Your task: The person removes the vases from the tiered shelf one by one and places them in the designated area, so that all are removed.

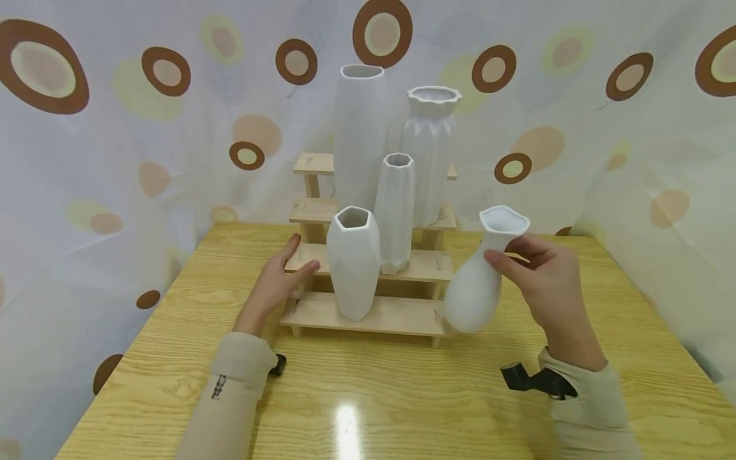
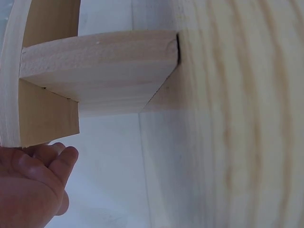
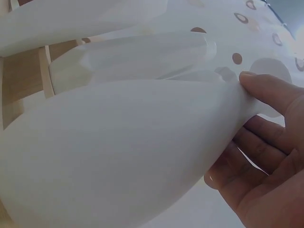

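My right hand (image 1: 549, 275) pinches a white vase (image 1: 474, 291) by its narrow neck, thumb in front and fingers behind. The vase has a flared wavy rim and a round belly, and it tilts with its base toward the stand's lower right end. In the right wrist view its belly (image 3: 114, 152) fills much of the picture. At the other side, my left hand (image 1: 275, 281) grips the left end of a stepped wooden stand (image 1: 402, 313), its thumb at the second step's front. The left wrist view shows curled fingers (image 2: 64, 164) against the stand's edge.
A faceted vase (image 1: 354, 268) stands on the lowest step, a slim ribbed vase (image 1: 395, 217) on the step above. Behind them rise a tall smooth vase (image 1: 360, 134) and a pleated vase (image 1: 430, 160). A patterned curtain (image 1: 190, 140) hangs behind the wooden table (image 1: 299, 402).
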